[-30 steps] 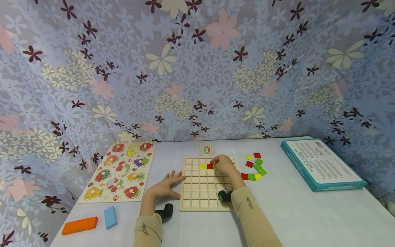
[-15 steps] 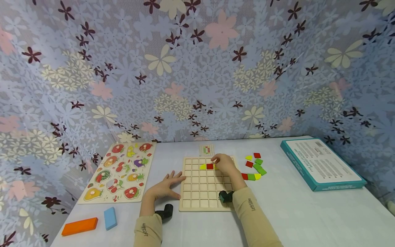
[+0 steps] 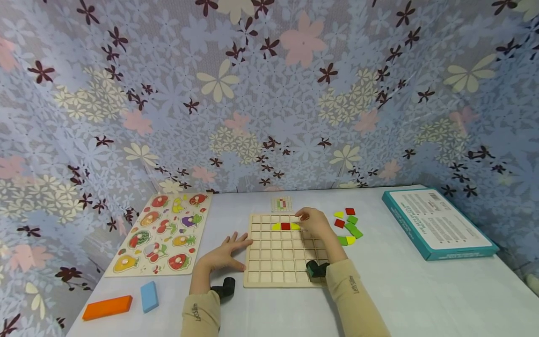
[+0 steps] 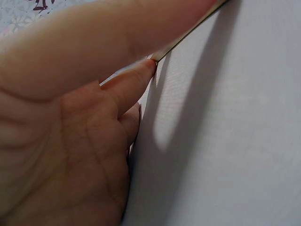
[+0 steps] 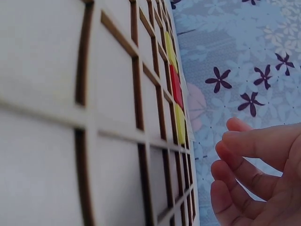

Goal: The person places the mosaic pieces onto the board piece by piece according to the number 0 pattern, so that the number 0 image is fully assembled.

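Only the head view shows the flat left hand (image 3: 223,255); the right hand (image 3: 316,223), loosely curled, empty, nears three tiles (image 3: 285,226).

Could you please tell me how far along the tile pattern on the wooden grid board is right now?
Early stage. Three tiles sit in one row of the grid board: a yellow piece, a red square and another yellow piece. The right hand hovers beside that row, apparently empty, while the left hand lies flat at the board's edge. Most cells are bare, and loose tiles wait on the table.
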A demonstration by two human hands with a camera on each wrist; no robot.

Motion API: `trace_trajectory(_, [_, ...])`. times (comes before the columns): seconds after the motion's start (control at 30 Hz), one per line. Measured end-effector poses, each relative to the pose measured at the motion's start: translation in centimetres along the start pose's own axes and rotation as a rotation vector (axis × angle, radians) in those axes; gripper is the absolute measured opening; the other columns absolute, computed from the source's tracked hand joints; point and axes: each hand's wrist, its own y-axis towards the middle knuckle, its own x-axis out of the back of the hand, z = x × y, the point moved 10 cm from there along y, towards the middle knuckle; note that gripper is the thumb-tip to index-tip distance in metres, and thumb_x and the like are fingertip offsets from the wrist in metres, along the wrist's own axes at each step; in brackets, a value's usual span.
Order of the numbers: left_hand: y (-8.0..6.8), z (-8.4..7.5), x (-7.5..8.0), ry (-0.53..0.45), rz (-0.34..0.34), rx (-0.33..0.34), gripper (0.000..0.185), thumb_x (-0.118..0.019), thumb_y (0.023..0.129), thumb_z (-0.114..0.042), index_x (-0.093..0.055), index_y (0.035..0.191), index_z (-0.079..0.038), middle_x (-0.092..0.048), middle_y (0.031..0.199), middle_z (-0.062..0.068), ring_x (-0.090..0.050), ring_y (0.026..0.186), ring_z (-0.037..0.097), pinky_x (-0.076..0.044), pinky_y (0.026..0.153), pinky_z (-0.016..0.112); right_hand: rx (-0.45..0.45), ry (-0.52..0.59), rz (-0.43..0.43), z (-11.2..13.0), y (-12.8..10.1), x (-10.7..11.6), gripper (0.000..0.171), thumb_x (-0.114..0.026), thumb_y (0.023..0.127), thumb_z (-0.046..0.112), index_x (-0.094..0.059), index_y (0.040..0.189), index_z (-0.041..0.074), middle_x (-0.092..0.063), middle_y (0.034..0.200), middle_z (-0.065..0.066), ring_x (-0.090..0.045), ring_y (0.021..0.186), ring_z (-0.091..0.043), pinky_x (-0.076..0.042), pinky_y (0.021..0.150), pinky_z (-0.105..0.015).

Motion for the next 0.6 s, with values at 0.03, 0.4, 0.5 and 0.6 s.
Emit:
trace_trajectory(0.03, [0.0,0.0,0.0,0.004,0.001,-0.001,0.080,-0.079,0.068,-0.014,-0.043,0.139,-0.013,-0.017,0.153,0.009,0.009,0.140,0.035,0.006,0.110,0.058,0.001,-0.007,-0.004,-0.1,0.0,0.2,0.023,-0.058,0.085,0.002,-0.064,0.108,0.003,-0.061,0.095,-0.012,-0.056,0.088,-0.027,-0.048,0.071,-0.036])
trace_trajectory(0.4, [0.0,-0.2,0.0,-0.006,0.004,0.006,0.080,-0.079,0.068,-0.014,-0.043,0.139,-0.013,-0.017,0.153,0.008,0.010,0.140,0.034,0.006,0.110,0.057,0.017,0.021,-0.023,-1.2,-1.3,2.0,0.024,-0.058,0.085,0.001,-0.062,0.109,0.000,-0.061,0.097,-0.015,-0.057,0.088,-0.029,-0.049,0.067,-0.034])
trace_trajectory(0.5, [-0.1,-0.3,0.0,-0.008,0.008,0.004,0.080,-0.079,0.068,-0.014,-0.043,0.139,-0.013,-0.017,0.153,0.008,0.010,0.140,0.034,0.007,0.110,0.056,0.016,0.023,-0.024,-1.7,-1.4,2.5,0.025,-0.059,0.085,0.003,-0.062,0.110,0.000,-0.061,0.096,-0.014,-0.057,0.087,-0.028,-0.049,0.066,-0.034])
trace_trajectory(0.6, [-0.1,-0.4,0.0,-0.009,0.009,0.005,0.080,-0.079,0.068,-0.014,-0.043,0.139,-0.012,-0.017,0.153,0.009,0.010,0.140,0.034,0.006,0.110,0.057,0.000,0.028,-0.032,-2.4,-1.6,3.1,0.026,-0.059,0.085,0.003,-0.062,0.110,0.000,-0.061,0.096,-0.014,-0.057,0.085,-0.027,-0.049,0.066,-0.035])
